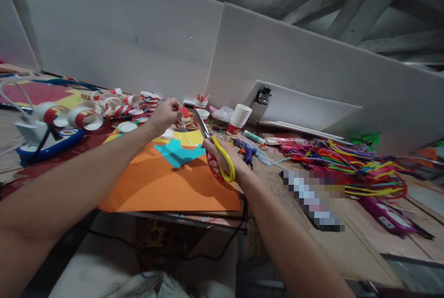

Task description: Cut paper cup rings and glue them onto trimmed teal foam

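- Our right hand (227, 163) is closed through the yellow-and-red handles of the scissors (212, 144), whose blades point up and to the left.
- Our left hand (165, 114) pinches a small white scrap (179, 115) just left of the blade tips.
- Beneath both hands an orange sheet (166, 187) lies on the surface (347, 247), with a blue piece (176, 152) on it.
- Farther back stands a stack of paper cups (239, 118); a tangle of pipe cleaners (347, 159) lies to the right.

a craft workshop: coloured paper sheets (166, 182), pipe cleaners (347, 159), a glue gun (247, 152), paper cups (239, 118)
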Available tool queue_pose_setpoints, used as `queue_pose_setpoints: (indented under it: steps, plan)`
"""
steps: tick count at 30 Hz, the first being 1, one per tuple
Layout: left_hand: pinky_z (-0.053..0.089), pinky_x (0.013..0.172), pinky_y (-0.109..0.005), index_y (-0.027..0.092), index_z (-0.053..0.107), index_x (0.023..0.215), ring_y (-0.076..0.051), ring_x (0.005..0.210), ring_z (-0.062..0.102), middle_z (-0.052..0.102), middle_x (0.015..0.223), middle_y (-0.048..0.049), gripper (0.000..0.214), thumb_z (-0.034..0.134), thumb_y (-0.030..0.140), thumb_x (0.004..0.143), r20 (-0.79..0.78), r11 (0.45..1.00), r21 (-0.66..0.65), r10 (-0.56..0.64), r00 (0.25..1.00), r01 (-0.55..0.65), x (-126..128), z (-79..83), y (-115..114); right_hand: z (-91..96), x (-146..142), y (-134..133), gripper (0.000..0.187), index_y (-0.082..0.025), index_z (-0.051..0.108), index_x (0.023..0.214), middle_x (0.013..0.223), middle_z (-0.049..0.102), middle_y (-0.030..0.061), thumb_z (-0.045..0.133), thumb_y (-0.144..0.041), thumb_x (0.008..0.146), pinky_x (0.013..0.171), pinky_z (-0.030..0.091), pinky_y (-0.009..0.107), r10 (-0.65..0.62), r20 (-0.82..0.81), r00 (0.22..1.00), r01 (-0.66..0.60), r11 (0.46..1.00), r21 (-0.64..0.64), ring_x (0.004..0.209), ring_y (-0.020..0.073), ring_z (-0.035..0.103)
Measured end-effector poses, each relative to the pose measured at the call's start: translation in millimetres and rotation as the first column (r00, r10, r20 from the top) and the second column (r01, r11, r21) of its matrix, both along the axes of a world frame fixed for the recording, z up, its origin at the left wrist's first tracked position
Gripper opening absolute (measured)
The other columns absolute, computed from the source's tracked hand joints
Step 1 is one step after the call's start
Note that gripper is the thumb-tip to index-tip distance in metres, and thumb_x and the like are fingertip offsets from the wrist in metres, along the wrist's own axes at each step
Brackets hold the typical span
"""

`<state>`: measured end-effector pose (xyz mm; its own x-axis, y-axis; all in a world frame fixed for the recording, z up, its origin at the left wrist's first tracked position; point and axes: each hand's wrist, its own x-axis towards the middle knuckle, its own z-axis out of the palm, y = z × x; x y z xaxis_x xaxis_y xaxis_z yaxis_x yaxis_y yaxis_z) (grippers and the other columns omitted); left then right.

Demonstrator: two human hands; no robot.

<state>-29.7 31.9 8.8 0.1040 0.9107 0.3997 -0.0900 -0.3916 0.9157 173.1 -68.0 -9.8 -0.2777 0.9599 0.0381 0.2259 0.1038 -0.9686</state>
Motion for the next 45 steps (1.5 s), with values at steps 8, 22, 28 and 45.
queue_pose_setpoints:
  steps: [8,22,28,45]
  plan:
    - [0.033,0.041,-0.02,0.018,0.052,0.07,-0.008,0.043,0.045,0.051,0.054,0.0046,0.014,0.064,0.013,0.063,-0.269,0.967,0.189,0.219,0.938,-0.171,3.7,-3.6,-3.4,-2.9,-0.9,12.8,0.044,-0.024,0.047,0.091,0.049,0.041,-0.0113,0.06,-0.064,0.077,0.028,0.032,0.016,-0.19,-0.189,0.963,0.226,0.955,0.191,0.031,0.0063,0.038]
    - [0.034,0.038,-0.02,0.017,0.053,0.079,-0.008,0.042,0.05,0.058,0.057,0.0005,0.033,0.074,0.041,0.074,-0.115,0.943,0.023,-0.326,0.938,0.331,26.5,-1.9,-34.3,-0.1,-2.1,17.5,0.031,-0.023,0.05,0.097,0.047,0.047,-0.0111,0.064,-0.031,0.07,0.034,0.038,0.019,-0.303,-0.182,0.935,0.34,0.911,0.233,0.035,0.0099,0.047]
    - [0.044,0.05,-0.019,0.014,0.061,0.087,-0.009,0.058,0.057,0.065,0.078,-0.0043,0.032,0.071,0.042,0.076,0.001,0.922,-0.05,-0.384,0.923,0.384,28.3,-11.8,-27.1,2.0,-3.2,16.4,0.027,-0.021,0.046,0.087,0.044,0.049,-0.0107,0.062,-0.026,0.065,0.033,0.038,0.018,-0.232,-0.342,0.911,0.292,0.947,0.135,0.033,0.0087,0.045]
    - [0.049,0.049,-0.023,0.016,0.055,0.088,-0.011,0.054,0.058,0.062,0.069,-0.0004,0.031,0.072,0.039,0.075,0.054,0.968,0.077,-0.243,0.969,0.238,35.5,-12.8,-36.2,-5.4,-2.9,9.1,0.045,-0.022,0.051,0.108,0.048,0.044,-0.0111,0.064,-0.052,0.077,0.032,0.034,0.018,-0.151,-0.247,0.957,0.194,0.967,0.164,0.032,0.0071,0.04]
